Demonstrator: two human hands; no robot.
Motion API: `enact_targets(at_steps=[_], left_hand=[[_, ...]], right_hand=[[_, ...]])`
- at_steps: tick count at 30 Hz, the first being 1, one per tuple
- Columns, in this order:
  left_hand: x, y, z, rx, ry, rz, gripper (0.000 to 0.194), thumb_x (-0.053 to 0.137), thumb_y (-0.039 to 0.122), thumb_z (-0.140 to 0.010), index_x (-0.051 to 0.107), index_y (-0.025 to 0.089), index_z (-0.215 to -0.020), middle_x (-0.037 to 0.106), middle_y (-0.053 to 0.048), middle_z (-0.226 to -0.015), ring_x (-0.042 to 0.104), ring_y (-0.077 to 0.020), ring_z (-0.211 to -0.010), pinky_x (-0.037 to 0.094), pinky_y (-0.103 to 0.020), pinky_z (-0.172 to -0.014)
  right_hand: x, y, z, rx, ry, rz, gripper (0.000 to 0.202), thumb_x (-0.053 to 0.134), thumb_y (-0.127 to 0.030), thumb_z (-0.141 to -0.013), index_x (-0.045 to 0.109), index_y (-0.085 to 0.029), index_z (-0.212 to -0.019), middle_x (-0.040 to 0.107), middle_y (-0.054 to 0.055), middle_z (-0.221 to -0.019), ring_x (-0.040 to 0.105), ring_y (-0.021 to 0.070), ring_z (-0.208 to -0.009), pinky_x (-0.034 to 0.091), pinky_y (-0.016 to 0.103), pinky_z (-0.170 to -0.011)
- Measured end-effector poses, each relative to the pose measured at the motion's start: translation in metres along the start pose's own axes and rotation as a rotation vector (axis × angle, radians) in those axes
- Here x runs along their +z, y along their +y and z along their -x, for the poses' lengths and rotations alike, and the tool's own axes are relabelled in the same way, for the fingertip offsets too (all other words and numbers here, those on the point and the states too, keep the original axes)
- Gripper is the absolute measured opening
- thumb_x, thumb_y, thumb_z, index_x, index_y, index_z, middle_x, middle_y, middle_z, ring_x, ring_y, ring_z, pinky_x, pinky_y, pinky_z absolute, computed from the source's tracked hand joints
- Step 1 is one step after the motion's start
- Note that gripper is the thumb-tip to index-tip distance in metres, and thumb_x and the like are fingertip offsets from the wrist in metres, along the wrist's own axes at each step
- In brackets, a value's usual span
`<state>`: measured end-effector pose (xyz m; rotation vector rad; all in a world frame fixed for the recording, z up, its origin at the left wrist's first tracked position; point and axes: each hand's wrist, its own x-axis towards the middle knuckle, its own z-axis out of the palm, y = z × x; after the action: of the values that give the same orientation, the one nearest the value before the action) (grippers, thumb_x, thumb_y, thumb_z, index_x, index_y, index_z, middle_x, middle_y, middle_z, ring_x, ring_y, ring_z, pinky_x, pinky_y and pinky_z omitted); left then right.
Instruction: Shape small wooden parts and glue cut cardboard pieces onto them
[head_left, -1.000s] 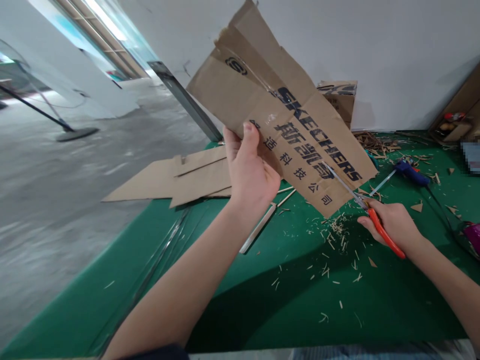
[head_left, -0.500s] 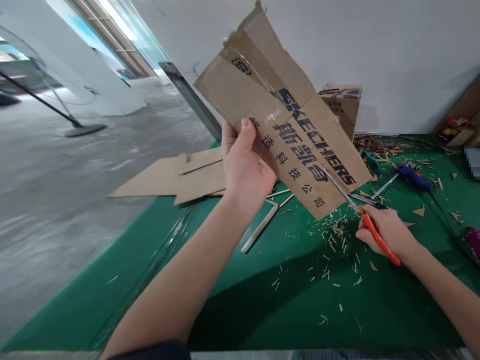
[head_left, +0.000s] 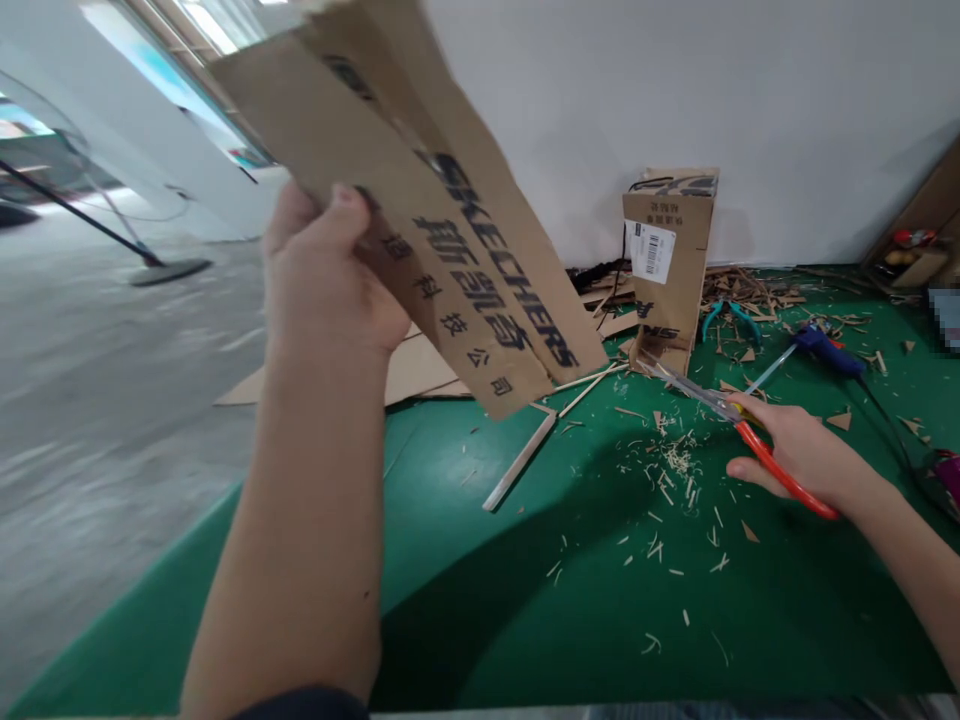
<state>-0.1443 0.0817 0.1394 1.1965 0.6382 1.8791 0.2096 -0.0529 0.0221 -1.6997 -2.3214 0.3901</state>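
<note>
My left hand (head_left: 330, 270) grips a brown cardboard piece (head_left: 405, 210) by its lower left edge, thumb on the printed face. Dark lettering and a strip of clear tape run along the cardboard, which is tilted in the air above the table. On the right, my right hand (head_left: 795, 450) is closed around the red-orange handles of a pair of scissors (head_left: 705, 395). The blades point left, slightly parted and apart from the cardboard. Beneath them, pale shavings (head_left: 679, 460) lie scattered on the green tabletop (head_left: 570, 600).
Against the wall stands a cardboard box structure (head_left: 667, 260). Teal pliers (head_left: 731, 318), a blue glue gun (head_left: 829, 352) and a heap of cardboard scraps (head_left: 757, 290) lie at the right back. A pale wooden strip (head_left: 521, 465) rests mid-table. More flat cardboard (head_left: 420, 370) lies behind my left hand.
My left hand has carried the cardboard up and left, away from the scissors. The blades have come out of the cardboard's edge, and my right hand has shifted slightly right.
</note>
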Motion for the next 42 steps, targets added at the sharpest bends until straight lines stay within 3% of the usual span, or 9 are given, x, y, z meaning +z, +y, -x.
enact_targets(at_steps=[4,8,13,20,23,27,31,35,42], left_hand=[[0.017,-0.004,0.017,-0.055,-0.195,-0.079,0.018,0.056,0.003,-0.084,0.063,0.018,-0.091,0.072,-0.003,-0.097,0.047,-0.0274,-0.128,0.029,-0.049,-0.116],[0.032,-0.009,0.032,-0.197,-0.190,-0.031,0.018,0.065,0.002,-0.079,0.065,0.013,-0.093,0.070,-0.013,-0.106,0.047,-0.0323,-0.129,0.033,-0.051,-0.113],[0.044,-0.014,0.044,-0.224,-0.305,-0.068,0.018,0.064,0.003,-0.080,0.067,0.014,-0.094,0.071,-0.011,-0.102,0.051,-0.0322,-0.125,0.038,-0.052,-0.110],[0.044,-0.027,0.051,-0.216,-0.434,-0.219,0.016,0.071,0.017,-0.079,0.067,0.018,-0.094,0.070,-0.009,-0.103,0.058,-0.0350,-0.116,0.049,-0.056,-0.096],[0.045,-0.029,0.055,-0.241,-0.414,-0.224,0.019,0.072,0.019,-0.078,0.067,0.020,-0.096,0.069,-0.007,-0.102,0.058,-0.0349,-0.116,0.052,-0.053,-0.093],[0.048,-0.028,0.059,-0.334,-0.277,-0.111,0.032,0.072,0.009,-0.073,0.065,0.022,-0.101,0.069,-0.005,-0.101,0.057,-0.0345,-0.118,0.052,-0.051,-0.093],[0.047,-0.028,0.057,-0.357,-0.320,-0.064,0.027,0.069,0.009,-0.076,0.065,0.021,-0.100,0.068,-0.005,-0.102,0.057,-0.0329,-0.118,0.050,-0.049,-0.097],[0.047,-0.030,0.056,-0.406,-0.245,0.021,0.031,0.068,0.003,-0.075,0.064,0.022,-0.099,0.068,-0.005,-0.102,0.054,-0.0330,-0.122,0.049,-0.051,-0.098],[0.050,-0.032,0.058,-0.212,-0.367,-0.186,0.012,0.071,0.022,-0.078,0.065,0.020,-0.087,0.068,-0.005,-0.098,0.058,-0.0330,-0.116,0.054,-0.048,-0.091]], right_hand=[[-0.002,-0.001,0.001,-0.056,0.002,0.054,0.072,0.057,-0.061,-0.078,0.048,-0.020,-0.136,0.070,0.011,-0.095,0.066,0.0258,-0.079,0.049,0.034,-0.063],[0.001,-0.009,0.001,-0.080,-0.039,0.077,0.073,0.057,-0.062,-0.078,0.049,-0.019,-0.136,0.070,0.012,-0.097,0.066,0.0258,-0.081,0.049,0.034,-0.064],[0.002,-0.012,0.001,-0.107,-0.040,0.056,0.072,0.058,-0.062,-0.077,0.052,-0.016,-0.133,0.070,0.014,-0.105,0.066,0.0274,-0.088,0.051,0.036,-0.069],[0.005,-0.011,0.002,-0.152,-0.015,0.078,0.072,0.062,-0.064,-0.073,0.057,-0.019,-0.129,0.065,0.015,-0.121,0.064,0.0315,-0.103,0.052,0.042,-0.081],[0.006,-0.014,0.001,-0.156,-0.024,0.101,0.070,0.060,-0.065,-0.074,0.058,-0.019,-0.127,0.066,0.015,-0.118,0.065,0.0314,-0.099,0.053,0.041,-0.077],[0.006,-0.016,0.001,-0.148,-0.065,0.124,0.075,0.057,-0.069,-0.074,0.057,-0.017,-0.129,0.069,0.015,-0.110,0.066,0.0321,-0.092,0.053,0.043,-0.072],[0.006,-0.016,0.001,-0.141,-0.067,0.134,0.074,0.056,-0.068,-0.075,0.055,-0.018,-0.130,0.067,0.015,-0.114,0.066,0.0315,-0.094,0.052,0.041,-0.072],[0.004,-0.017,0.000,-0.145,-0.080,0.175,0.072,0.055,-0.068,-0.077,0.056,-0.018,-0.128,0.069,0.014,-0.111,0.066,0.0304,-0.091,0.051,0.039,-0.070],[-0.002,-0.016,-0.003,-0.164,-0.100,0.171,0.061,0.051,-0.066,-0.081,0.060,-0.019,-0.119,0.071,0.009,-0.089,0.065,0.0239,-0.074,0.046,0.033,-0.061]])
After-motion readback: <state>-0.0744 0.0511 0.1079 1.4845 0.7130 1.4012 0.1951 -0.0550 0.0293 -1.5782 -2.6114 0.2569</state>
